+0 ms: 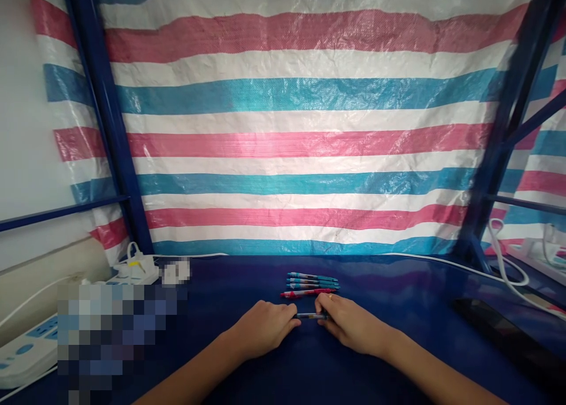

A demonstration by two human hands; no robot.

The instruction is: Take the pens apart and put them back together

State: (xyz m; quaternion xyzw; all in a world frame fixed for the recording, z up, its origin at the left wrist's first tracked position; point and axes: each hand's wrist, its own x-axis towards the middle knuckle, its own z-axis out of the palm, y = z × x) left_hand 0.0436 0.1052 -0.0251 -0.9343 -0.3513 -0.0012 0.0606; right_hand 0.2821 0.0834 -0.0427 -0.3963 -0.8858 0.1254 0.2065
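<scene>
A slim pen [311, 315] is held level between the two hands, just above or on the dark blue tabletop [230, 287]; whether the surface is touched by it cannot be told. One end is pinched between the thumb and fingers of the left hand [267, 328], and the other end is gripped by the closed fingers of the right hand [349, 325]. Only the middle of the barrel is left uncovered between the fingertips, and both tips are hidden, so cap, nib or clicker cannot be made out.

The pen can be judged very light and stiff, most likely of smooth plastic: hardly any force is needed for it to be lifted, but it may be rolled or slid out of the fingers if it is pinched off-centre. It is not thought fragile, though strong bending across the middle is best avoided. It is best taken by the barrel, with thumb and forefinger set on opposite sides, or steadied near each end, as is done here.

Beyond the fingertips, a red pen [308, 293] is laid crosswise on the glossy top, nearest to the hands. A row of blue pens [312, 280] is set just past it, close together, and is touched by neither hand.
</scene>
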